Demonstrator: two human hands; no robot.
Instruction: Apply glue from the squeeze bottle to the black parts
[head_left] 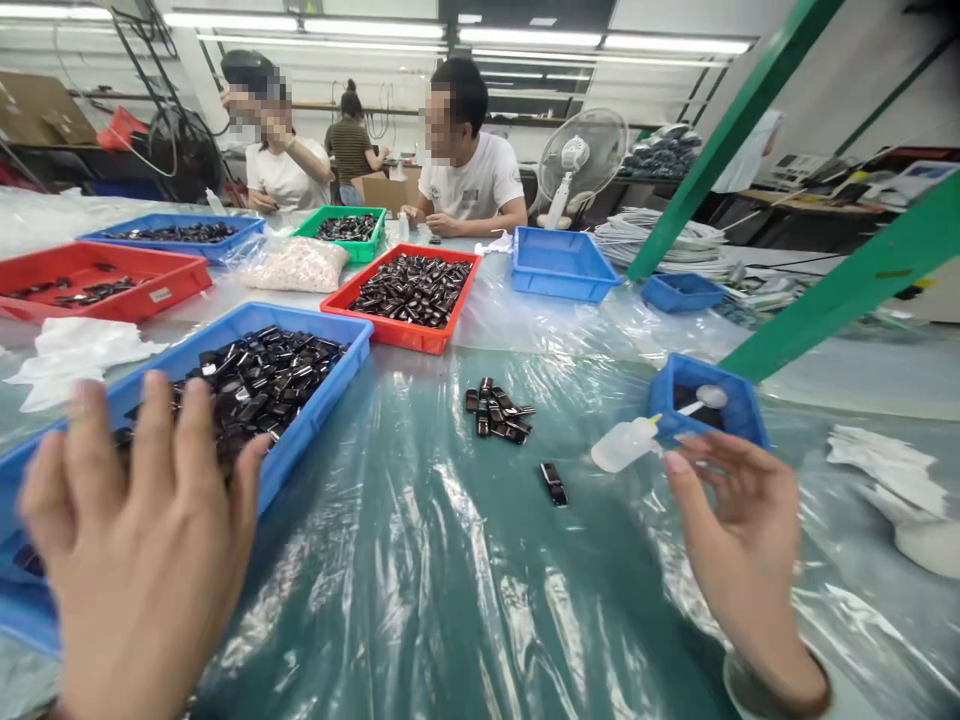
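Observation:
My left hand is over the near end of a long blue tray, its fingers spread and nothing held in it. Many small glossy black parts fill that tray. On the right, my right hand has its fingers loosely curved, the thumb apart from them, and I see nothing in its grasp. Just beyond its fingertips, a white squeeze bottle with a yellowish tip lies on the table. A lone black part lies between my hands, and a small pile of black parts sits farther back.
Beyond the right hand stands a small blue bin with a white spoon-like tool. A red tray of black parts and a blue tray stand farther off. A green post slants across the right. Two co-workers sit opposite.

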